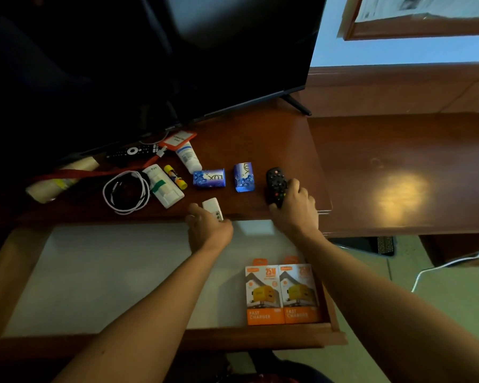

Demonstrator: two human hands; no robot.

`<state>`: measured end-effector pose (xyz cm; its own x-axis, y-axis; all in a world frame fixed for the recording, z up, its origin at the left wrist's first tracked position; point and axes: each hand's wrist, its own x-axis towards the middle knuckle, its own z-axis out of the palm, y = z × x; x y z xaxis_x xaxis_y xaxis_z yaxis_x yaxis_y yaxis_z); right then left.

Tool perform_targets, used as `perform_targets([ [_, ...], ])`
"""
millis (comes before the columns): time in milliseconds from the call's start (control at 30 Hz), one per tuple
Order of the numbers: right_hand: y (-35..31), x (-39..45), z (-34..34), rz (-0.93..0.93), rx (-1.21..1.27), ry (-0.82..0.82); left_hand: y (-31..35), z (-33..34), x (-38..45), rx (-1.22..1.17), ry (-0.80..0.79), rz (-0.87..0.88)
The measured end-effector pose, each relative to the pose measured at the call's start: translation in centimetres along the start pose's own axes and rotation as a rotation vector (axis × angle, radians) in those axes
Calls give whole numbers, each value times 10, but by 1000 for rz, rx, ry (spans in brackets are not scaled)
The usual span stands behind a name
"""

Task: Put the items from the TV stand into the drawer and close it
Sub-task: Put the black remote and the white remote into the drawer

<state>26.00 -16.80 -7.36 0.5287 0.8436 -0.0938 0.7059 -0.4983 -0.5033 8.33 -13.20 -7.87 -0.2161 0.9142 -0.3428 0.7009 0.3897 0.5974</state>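
The drawer [100, 275] stands pulled out below the TV stand's top [260, 134]; two orange charger boxes [282, 294] lie side by side in its front right corner. At the stand's front edge my left hand [208, 228] grips a small white remote [212, 205]. My right hand [296, 205] is closed on a black remote [275, 183] near the stand's right edge. On the top lie two blue soap boxes [209, 178] [244, 176], a glue stick [175, 176], a white tube [188, 157], a white box [163, 186], a coiled white cable [126, 192] and another black remote [133, 152].
A large dark TV [150, 56] leans over the back of the stand. A red lanyard with a card [177, 139] and a pale roll [61, 179] lie at the left. A lower wooden desk [404, 172] adjoins on the right; a white cord [448, 264] runs on the floor.
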Motion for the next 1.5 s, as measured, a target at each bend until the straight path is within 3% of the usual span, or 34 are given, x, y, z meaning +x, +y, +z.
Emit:
perform_targets([
  [200, -16, -80, 20, -49, 123, -87, -55, 2, -31, 160, -109, 108],
  [400, -22, -129, 57, -43, 129, -307, -110, 9, -28, 282, -272, 48],
  [600, -29, -125, 88, -45, -8, -490, -148, 7, -11, 353, -367, 4],
  [933, -51, -81, 120, -94, -220, -520, -167, 11, 9, 349, -376, 36],
  [1500, -37, -77, 143, -215, -682, -552, -176, 21, 8, 340, -415, 68],
])
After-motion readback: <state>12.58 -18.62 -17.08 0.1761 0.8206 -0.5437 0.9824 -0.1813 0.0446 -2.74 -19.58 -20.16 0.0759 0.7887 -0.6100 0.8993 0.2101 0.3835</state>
